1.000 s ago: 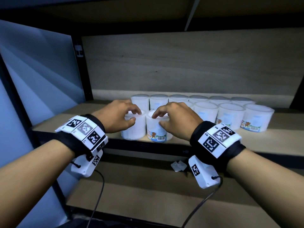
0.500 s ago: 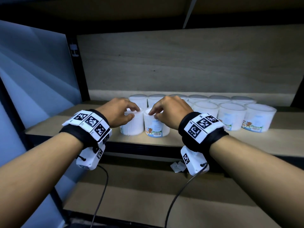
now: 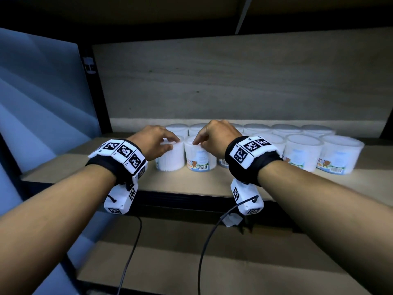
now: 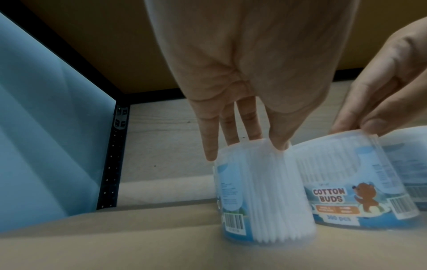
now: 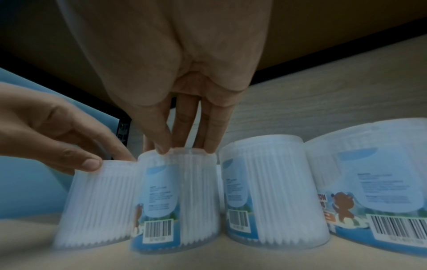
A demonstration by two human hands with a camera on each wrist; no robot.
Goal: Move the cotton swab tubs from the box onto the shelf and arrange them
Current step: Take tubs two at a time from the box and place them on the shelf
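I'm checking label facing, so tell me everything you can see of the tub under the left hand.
The leftmost front-row tub is a clear plastic cylinder packed with upright white cotton swabs, standing on the wooden shelf. Its blue label with a barcode is turned leftward, so bare swabs face front. The left hand grips its lid rim from above with its fingertips. It stands against the neighbouring tub, whose "COTTON BUDS" bear label shows.

Dim wooden back panel (image 3: 234, 81), black upright post (image 3: 93, 92), blue wall (image 3: 38, 92).

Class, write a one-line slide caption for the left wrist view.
Left hand grips a cotton bud tub by its rim on the shelf.
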